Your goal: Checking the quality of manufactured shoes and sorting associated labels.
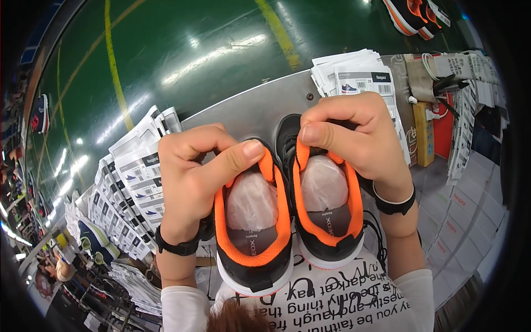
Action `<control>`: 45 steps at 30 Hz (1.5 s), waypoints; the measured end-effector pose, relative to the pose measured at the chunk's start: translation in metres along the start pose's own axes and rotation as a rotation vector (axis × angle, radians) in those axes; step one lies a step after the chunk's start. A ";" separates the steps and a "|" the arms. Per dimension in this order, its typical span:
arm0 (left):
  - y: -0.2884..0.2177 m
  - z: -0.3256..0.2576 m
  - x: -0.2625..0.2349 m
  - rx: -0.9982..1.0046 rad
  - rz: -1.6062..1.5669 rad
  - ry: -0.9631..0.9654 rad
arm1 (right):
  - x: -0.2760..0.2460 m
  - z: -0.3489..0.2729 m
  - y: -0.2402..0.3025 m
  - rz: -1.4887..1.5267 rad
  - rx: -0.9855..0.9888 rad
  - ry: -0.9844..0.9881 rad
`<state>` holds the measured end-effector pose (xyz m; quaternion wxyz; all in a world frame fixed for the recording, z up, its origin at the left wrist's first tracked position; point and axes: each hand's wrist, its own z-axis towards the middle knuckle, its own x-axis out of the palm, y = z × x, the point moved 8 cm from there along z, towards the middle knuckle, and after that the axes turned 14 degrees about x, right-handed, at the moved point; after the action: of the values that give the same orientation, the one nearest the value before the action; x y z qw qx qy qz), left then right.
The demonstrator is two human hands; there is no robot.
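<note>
Two black shoes with orange collars stand side by side on a grey metal table [243, 110], heels toward me. White tissue paper is stuffed inside both. My left hand [193, 177] grips the tongue area of the left shoe [254, 260], thumb lying over the orange collar. My right hand [354, 135] pinches the tongue of the right shoe [329, 232] with its thumb inside the opening. Both wrists wear black bands. A printed white sheet [332, 299] lies under the heels.
Stacks of white printed labels [133, 182] fan out on the left, and another label stack [359, 74] lies behind my right hand. A yellow power strip [425, 133] and hanging tags [470, 110] are at right. More shoes [412, 14] sit on the green floor [193, 50].
</note>
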<state>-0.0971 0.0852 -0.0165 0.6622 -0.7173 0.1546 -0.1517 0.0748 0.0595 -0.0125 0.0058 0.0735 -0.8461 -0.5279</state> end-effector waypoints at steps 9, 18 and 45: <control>-0.034 -0.040 0.004 0.699 0.621 -0.059 | 0.015 -0.051 0.001 -0.514 -0.556 -0.279; 0.022 -0.080 0.017 0.093 0.505 -0.019 | -0.008 -0.065 -0.061 -0.269 0.142 -0.350; -0.067 -0.066 -0.005 0.095 0.109 -0.221 | -0.041 -0.087 0.010 0.119 -0.113 -0.611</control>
<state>-0.1283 0.0323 0.0553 0.7156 -0.6881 0.1120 -0.0426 0.1217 -0.0082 0.0377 -0.2136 -0.1388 -0.7808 -0.5705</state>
